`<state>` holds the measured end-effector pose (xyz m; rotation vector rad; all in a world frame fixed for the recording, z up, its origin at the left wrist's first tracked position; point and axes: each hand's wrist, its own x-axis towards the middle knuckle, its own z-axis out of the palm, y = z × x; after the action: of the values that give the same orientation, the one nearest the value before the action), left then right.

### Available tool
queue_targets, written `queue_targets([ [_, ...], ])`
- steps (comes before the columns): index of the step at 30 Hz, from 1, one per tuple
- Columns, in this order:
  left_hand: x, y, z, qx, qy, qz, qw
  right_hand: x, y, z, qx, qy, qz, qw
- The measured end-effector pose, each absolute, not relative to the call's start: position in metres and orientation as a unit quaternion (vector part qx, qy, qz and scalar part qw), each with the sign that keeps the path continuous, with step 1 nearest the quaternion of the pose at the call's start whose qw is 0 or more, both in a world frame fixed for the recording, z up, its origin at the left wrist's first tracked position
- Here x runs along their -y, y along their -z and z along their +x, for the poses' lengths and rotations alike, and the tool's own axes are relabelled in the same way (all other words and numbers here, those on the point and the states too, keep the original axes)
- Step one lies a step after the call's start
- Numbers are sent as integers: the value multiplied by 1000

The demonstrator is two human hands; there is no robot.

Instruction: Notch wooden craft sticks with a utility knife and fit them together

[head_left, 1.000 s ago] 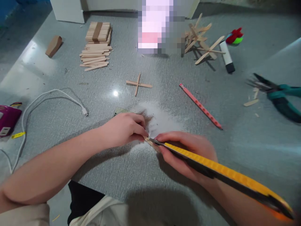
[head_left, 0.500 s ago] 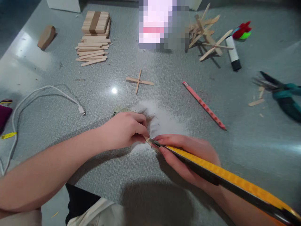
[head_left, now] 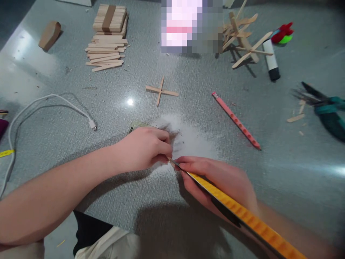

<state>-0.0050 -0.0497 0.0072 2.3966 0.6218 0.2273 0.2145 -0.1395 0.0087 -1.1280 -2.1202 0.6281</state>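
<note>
My right hand (head_left: pixel 219 178) is closed around a utility knife (head_left: pixel 242 212) with a ridged yellow handle, which slants down to the lower right edge of the view. Its narrow metal tip touches a small wooden stick piece (head_left: pixel 169 159) pinched in the fingers of my left hand (head_left: pixel 148 145). Most of that piece is hidden by the fingers. Both hands are close together over a patch of pale dust (head_left: pixel 198 140). Partly under my left hand lies a flat, see-through greenish strip (head_left: pixel 137 125).
Craft sticks (head_left: pixel 105 54) lie stacked at the back left, and a stick cross (head_left: pixel 161 91) beyond my hands. Rightward are a pink pencil (head_left: pixel 237 121), a glue stick (head_left: pixel 271 59), joined sticks (head_left: pixel 242 41) and pliers (head_left: pixel 329 111). A white cable (head_left: pixel 51 96) curves at left.
The knife has tilted, its handle end swinging down and left, with more of the yellow side showing. My right hand has turned slightly with it; my left hand stays nearly still.
</note>
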Motion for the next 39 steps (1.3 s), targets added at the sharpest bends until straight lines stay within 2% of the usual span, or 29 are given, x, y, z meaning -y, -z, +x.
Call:
queue_targets([
  [6, 49, -10, -3, -242, -73, 910, 329, 139, -10, 215, 808, -278, -422, 304],
  [14, 52, -12, -3, -249, -65, 908, 331, 140, -9, 215, 814, -248, -425, 309],
  [28, 59, -12, -2, -276, -120, 888, 348, 143, -7, 221, 786, -248, -452, 342],
  [34, 66, -11, -3, -265, -114, 916, 278, 145, -9, 217, 784, -198, -473, 350],
  [39, 74, -11, -1, -315, -89, 917, 227, 149, -8, 216, 775, -217, -484, 344],
])
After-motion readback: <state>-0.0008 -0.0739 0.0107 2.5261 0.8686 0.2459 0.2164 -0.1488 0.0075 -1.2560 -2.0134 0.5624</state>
